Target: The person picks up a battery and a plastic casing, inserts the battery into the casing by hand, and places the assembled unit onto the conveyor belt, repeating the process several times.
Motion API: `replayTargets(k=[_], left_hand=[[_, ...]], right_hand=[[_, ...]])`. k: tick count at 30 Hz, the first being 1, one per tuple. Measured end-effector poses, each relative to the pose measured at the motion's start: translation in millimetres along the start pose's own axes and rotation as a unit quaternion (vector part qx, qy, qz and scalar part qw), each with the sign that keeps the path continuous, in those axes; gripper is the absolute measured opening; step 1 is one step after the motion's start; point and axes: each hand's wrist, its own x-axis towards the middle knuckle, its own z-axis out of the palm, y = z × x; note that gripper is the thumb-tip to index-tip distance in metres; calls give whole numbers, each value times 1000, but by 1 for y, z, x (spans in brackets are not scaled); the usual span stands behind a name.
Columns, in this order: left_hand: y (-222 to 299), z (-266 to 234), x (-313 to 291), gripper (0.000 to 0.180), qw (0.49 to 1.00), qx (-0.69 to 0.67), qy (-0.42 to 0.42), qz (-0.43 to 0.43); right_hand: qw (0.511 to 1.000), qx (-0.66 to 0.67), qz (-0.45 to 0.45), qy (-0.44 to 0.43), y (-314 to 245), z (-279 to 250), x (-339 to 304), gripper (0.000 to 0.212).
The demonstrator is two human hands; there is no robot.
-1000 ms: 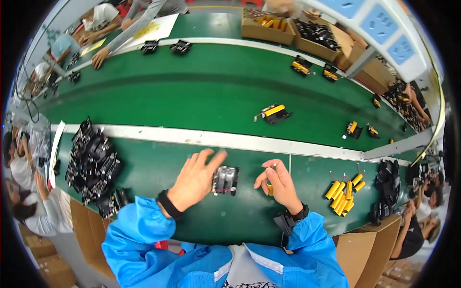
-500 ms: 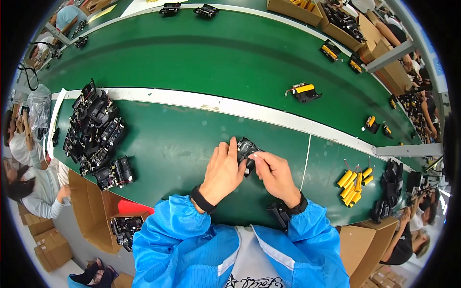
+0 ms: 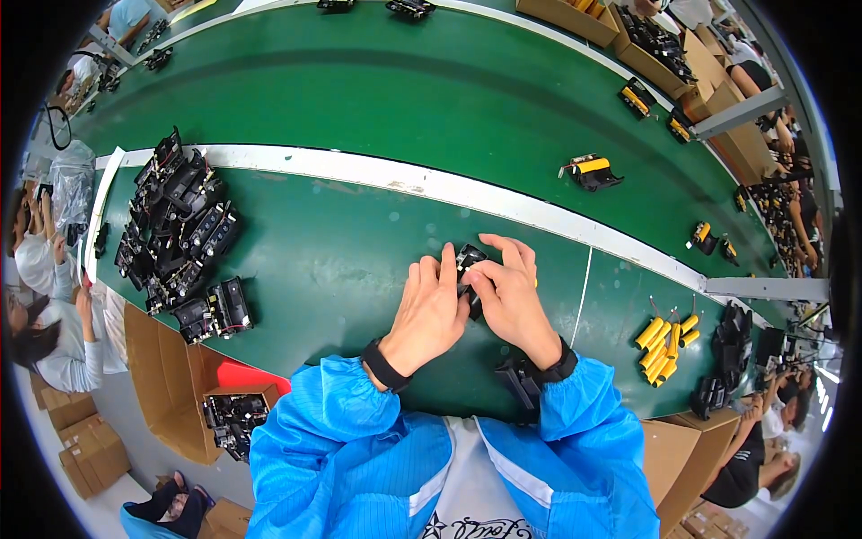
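Observation:
A small black plastic housing (image 3: 468, 260) with electronic parts sits between my hands above the near green tabletop, mostly covered by fingers. My left hand (image 3: 429, 307) grips its left side, with the index finger stretched along the edge. On the other side my right hand (image 3: 514, 301) presses its thumb on the housing, its fingers curving beyond it. A sliver of yellow shows beside the right fingers; what it belongs to is hidden. Near my right wrist lies another black housing (image 3: 519, 382), partly covered by my sleeve.
Black housings (image 3: 180, 225) are heaped at left. Yellow cylindrical batteries (image 3: 663, 350) with wires lie at right, beside stacked black plastic parts (image 3: 732, 350). Past a white rail (image 3: 404, 186), a green belt (image 3: 359, 108) carries housings with yellow batteries. Cardboard boxes (image 3: 162, 386) flank me; co-workers sit on both sides.
My right hand has turned over the housing, its fingers now raised and extended past it. A yellow sliver has appeared beside them. The whole view has shifted slightly.

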Motion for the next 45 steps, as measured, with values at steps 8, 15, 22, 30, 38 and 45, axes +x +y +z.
replayTargets(k=[8,15,22,30,38,45], left_hand=[[-2,-2,0,71,1000,-5,1,7],[-4,0,0,69,1000,-5,17,16],[-5,-1,2,70,1000,0,12,16],[-9,-1,2,68,999,22,25,21],[-10,-4,4,65,999,29,12,43],[-8,-4,5,64,999,0,10,43]], right_hand=[[997,14,44,-56,-5,3,7,12],[997,21,53,-60,-9,7,7,11],[996,37,68,-43,-13,13,10,11],[993,93,54,-46,-7,15,12,11],[1000,-4,15,-25,-16,14,16,9],[998,-54,24,-27,-18,21,21,8]])
